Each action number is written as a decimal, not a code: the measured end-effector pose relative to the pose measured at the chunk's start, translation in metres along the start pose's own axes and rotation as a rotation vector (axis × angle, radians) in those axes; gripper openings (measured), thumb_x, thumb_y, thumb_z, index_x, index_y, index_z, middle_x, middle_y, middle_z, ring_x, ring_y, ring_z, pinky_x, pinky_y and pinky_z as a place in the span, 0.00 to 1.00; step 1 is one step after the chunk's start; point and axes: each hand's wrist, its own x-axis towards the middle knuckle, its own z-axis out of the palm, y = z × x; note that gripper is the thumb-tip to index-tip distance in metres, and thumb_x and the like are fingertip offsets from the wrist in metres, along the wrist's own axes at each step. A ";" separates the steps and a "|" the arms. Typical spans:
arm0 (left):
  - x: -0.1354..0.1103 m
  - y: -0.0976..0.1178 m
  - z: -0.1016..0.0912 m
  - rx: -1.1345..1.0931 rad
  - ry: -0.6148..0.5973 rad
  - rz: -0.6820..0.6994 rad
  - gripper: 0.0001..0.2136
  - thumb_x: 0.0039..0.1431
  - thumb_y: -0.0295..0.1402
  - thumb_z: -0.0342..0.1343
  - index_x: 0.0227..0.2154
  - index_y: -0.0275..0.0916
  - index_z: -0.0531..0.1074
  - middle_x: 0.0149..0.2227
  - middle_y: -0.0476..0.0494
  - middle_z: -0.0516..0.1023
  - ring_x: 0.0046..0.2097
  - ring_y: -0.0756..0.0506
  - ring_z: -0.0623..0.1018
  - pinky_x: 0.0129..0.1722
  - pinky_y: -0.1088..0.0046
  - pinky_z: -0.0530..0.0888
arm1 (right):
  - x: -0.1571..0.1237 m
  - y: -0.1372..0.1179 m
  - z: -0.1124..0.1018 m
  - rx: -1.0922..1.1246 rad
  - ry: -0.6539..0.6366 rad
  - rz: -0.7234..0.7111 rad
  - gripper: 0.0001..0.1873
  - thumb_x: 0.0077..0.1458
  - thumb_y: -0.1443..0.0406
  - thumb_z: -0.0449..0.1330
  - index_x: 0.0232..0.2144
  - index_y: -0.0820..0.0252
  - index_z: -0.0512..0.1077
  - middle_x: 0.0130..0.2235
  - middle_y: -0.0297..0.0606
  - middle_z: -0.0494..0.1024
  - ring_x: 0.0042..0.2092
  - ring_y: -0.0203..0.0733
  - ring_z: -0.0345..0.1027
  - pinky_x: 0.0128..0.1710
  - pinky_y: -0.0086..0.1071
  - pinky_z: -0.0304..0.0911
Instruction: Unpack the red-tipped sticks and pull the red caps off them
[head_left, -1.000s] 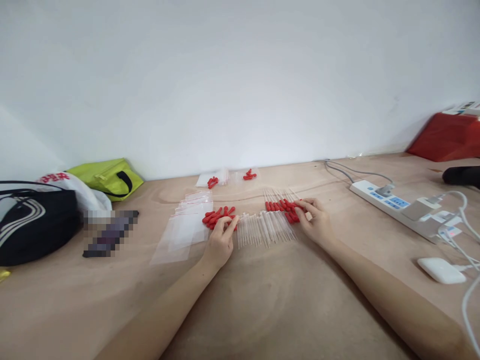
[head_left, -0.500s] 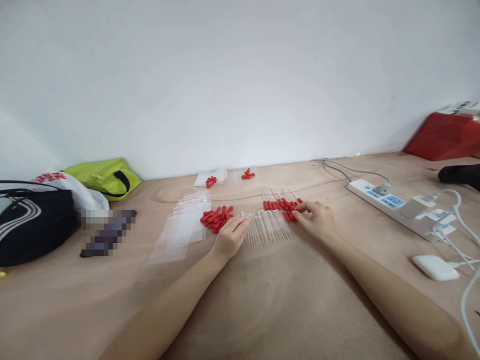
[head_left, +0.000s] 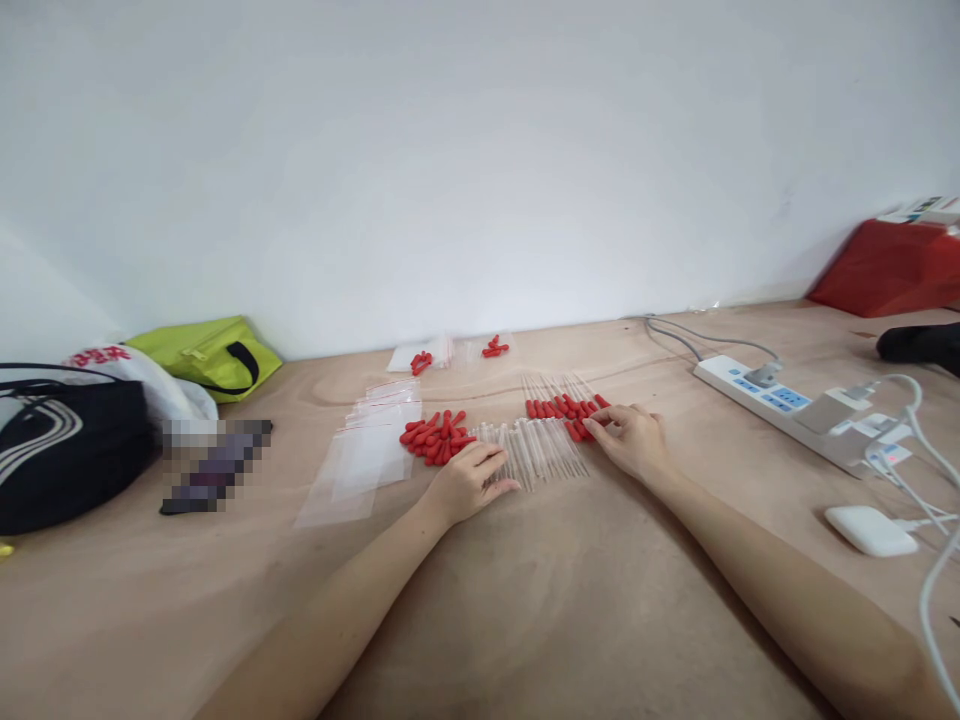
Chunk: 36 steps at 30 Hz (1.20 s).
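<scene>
My left hand [head_left: 469, 480] lies flat on the wooden table [head_left: 525, 600], open, with its fingers stretched over the near ends of a row of clear thin tubes [head_left: 540, 448]. Just left of it is a pile of loose red rubber bulbs [head_left: 435, 438]. My right hand [head_left: 634, 440] rests at the right end of the tubes. Its fingertips are pinched together on a red bulb at the edge of a second group of red bulbs fitted on tubes [head_left: 562, 406].
Clear zip bags [head_left: 364, 450] lie left of the bulbs, and two small bags with red bulbs [head_left: 424, 360] sit by the wall. On the right are a power strip [head_left: 780, 405], cables and a white charger [head_left: 870, 530]. Bags [head_left: 60, 440] stand at far left.
My left hand left the loose red bulbs and slid right and nearer, opening flat onto the clear tubes. My right hand stayed at the red bulbs on the right.
</scene>
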 end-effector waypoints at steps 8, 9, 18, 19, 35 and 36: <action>0.000 0.000 0.000 -0.040 0.015 0.003 0.15 0.52 0.41 0.54 0.37 0.34 0.71 0.36 0.39 0.75 0.38 0.46 0.74 0.40 0.67 0.74 | 0.002 0.004 0.004 -0.006 0.029 0.046 0.13 0.49 0.58 0.51 0.27 0.53 0.73 0.28 0.34 0.76 0.34 0.43 0.65 0.39 0.39 0.48; 0.001 0.001 -0.001 -0.034 0.021 -0.004 0.14 0.53 0.40 0.54 0.37 0.35 0.71 0.37 0.39 0.74 0.39 0.45 0.74 0.40 0.66 0.73 | 0.003 0.004 0.005 -0.009 0.031 0.045 0.13 0.50 0.58 0.50 0.27 0.53 0.73 0.28 0.34 0.76 0.34 0.43 0.64 0.38 0.38 0.48; 0.001 0.004 -0.010 0.117 0.019 -0.084 0.10 0.54 0.36 0.52 0.37 0.39 0.72 0.42 0.41 0.74 0.46 0.42 0.70 0.45 0.60 0.69 | 0.037 -0.006 0.013 -0.198 0.019 -0.001 0.15 0.49 0.56 0.51 0.27 0.55 0.76 0.32 0.43 0.75 0.37 0.48 0.62 0.36 0.41 0.48; 0.001 0.004 -0.011 0.128 0.023 -0.092 0.10 0.54 0.36 0.52 0.37 0.40 0.73 0.42 0.41 0.74 0.47 0.42 0.70 0.46 0.60 0.68 | 0.039 -0.008 0.015 -0.219 0.011 0.009 0.16 0.49 0.55 0.52 0.26 0.55 0.76 0.32 0.44 0.75 0.37 0.49 0.62 0.36 0.42 0.48; -0.008 -0.007 -0.012 0.248 0.123 -0.208 0.21 0.54 0.35 0.51 0.51 0.39 0.62 0.51 0.38 0.67 0.54 0.39 0.63 0.52 0.56 0.62 | 0.023 -0.036 0.009 -0.029 0.106 -0.165 0.09 0.52 0.62 0.52 0.30 0.55 0.72 0.33 0.37 0.75 0.38 0.44 0.62 0.40 0.40 0.46; -0.008 -0.007 -0.012 0.261 0.117 -0.208 0.23 0.53 0.36 0.52 0.53 0.38 0.60 0.52 0.37 0.66 0.55 0.39 0.62 0.53 0.56 0.61 | 0.016 -0.038 0.007 -0.005 0.100 -0.250 0.09 0.52 0.62 0.52 0.30 0.55 0.71 0.33 0.35 0.75 0.38 0.43 0.62 0.41 0.40 0.46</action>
